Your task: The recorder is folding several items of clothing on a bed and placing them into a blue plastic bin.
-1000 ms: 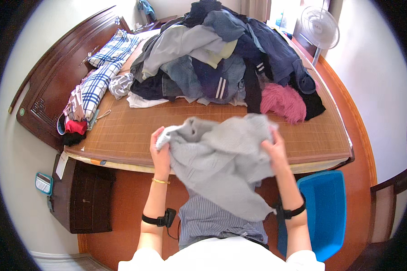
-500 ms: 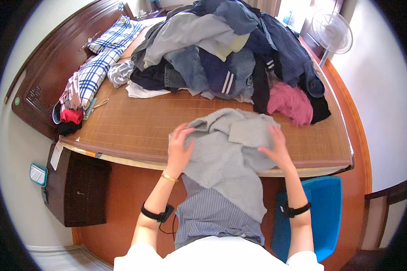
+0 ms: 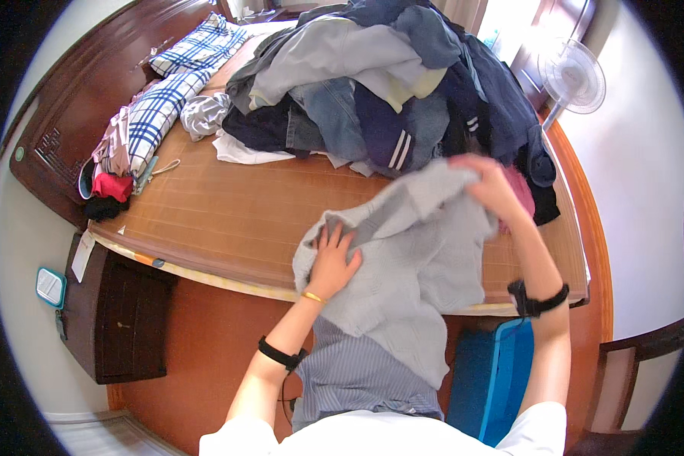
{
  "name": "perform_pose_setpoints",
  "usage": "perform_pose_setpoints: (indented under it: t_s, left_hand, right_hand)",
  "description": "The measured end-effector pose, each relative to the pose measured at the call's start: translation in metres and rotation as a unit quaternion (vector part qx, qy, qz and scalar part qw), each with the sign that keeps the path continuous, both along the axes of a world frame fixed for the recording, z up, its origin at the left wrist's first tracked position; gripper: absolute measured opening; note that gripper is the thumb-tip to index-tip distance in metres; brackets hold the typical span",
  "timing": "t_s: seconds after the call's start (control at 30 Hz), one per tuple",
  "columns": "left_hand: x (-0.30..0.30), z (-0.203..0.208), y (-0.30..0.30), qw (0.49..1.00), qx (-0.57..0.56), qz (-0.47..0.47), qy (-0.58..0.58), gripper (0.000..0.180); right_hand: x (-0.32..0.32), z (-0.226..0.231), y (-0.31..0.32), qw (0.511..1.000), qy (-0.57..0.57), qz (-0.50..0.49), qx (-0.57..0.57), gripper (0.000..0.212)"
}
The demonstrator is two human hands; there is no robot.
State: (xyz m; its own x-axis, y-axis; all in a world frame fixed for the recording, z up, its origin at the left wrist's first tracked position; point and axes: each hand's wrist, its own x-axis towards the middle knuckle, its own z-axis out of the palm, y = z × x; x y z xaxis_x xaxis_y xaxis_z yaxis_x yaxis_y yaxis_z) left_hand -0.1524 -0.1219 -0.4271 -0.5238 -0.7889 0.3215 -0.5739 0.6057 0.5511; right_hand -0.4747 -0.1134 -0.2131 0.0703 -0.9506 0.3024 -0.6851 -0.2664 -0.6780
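A light grey knit garment, seemingly a sweater, lies over the bed's near edge and hangs down over my lap. My left hand rests on its left part near a gathered opening, fingers spread. At the garment's far right corner, my right hand grips the fabric and holds it raised, slightly blurred. Part of a fluffy pink item shows behind my right wrist. How the garment's underside lies is hidden.
A large heap of clothes covers the bed's far side. Plaid pillows lie along the headboard at left. A dark nightstand stands left, a blue bin on the floor at right, and a white fan far right.
My right hand has moved up and right, lifting the garment's far right corner. My left hand has shifted right and down onto the fabric, fingers spread. The view has turned slightly.
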Motion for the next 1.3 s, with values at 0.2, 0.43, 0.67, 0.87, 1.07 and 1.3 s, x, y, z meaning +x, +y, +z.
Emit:
perform_pose_setpoints:
  t_s: [0.2, 0.43, 0.67, 0.87, 1.07, 1.3]
  left_hand:
    - [-0.007, 0.007, 0.011, 0.992, -0.024, 0.091, 0.082, 0.051]
    - [0.005, -0.007, 0.003, 0.998, -0.014, 0.062, -0.015, 0.048]
    - [0.006, 0.022, -0.014, 0.992, 0.03, 0.024, -0.124, 0.053]
    - [0.022, 0.055, -0.039, 0.983, 0.069, 0.028, -0.17, 0.03]
    - [-0.037, 0.033, -0.026, 0.994, -0.072, -0.063, -0.048, 0.014]
    - [-0.015, 0.003, -0.051, 0.984, -0.141, -0.09, -0.058, 0.034]
  right_hand:
    - [0.074, -0.011, -0.062, 0.975, -0.212, -0.009, -0.06, 0.083]
    - [0.03, -0.135, 0.052, 0.944, 0.211, -0.009, 0.252, 0.058]
    - [0.059, -0.096, 0.139, 0.965, 0.254, -0.01, -0.066, 0.028]
    - [0.097, -0.05, 0.206, 0.954, -0.043, 0.142, 0.262, 0.027]
    - [0.047, -0.166, 0.165, 0.986, -0.06, -0.126, 0.094, 0.041]
    - [0.052, -0.206, 0.129, 0.896, 0.267, -0.261, 0.239, 0.054]
